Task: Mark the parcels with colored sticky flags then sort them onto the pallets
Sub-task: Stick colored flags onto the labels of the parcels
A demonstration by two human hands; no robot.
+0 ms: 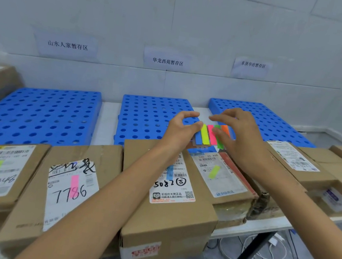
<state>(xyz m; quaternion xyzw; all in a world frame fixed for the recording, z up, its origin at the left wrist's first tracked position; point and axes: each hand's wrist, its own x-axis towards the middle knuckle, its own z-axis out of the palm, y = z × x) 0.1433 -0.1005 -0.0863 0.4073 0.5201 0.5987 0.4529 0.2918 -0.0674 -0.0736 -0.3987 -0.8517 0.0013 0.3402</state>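
Pad of blue, yellow, pink, green and orange sticky flags [205,136]: left hand [180,128] pinches its left edge. Right hand [237,132] is over the strips, fingertips touching; cannot tell whether it grips. Below the hands is a brown cardboard parcel marked "5082" [175,215], blue-flagged. Left of the left hand is a parcel marked "7786" [32,186], pink-flagged.

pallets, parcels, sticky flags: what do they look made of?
Pallets: likely moulded plastic, uniform blue, regular round holes. Parcels: brown cardboard, matte, creased edges, paper labels. Sticky flags: probably thin plastic film, neon, print shows through stuck ones; the left hand holds them.
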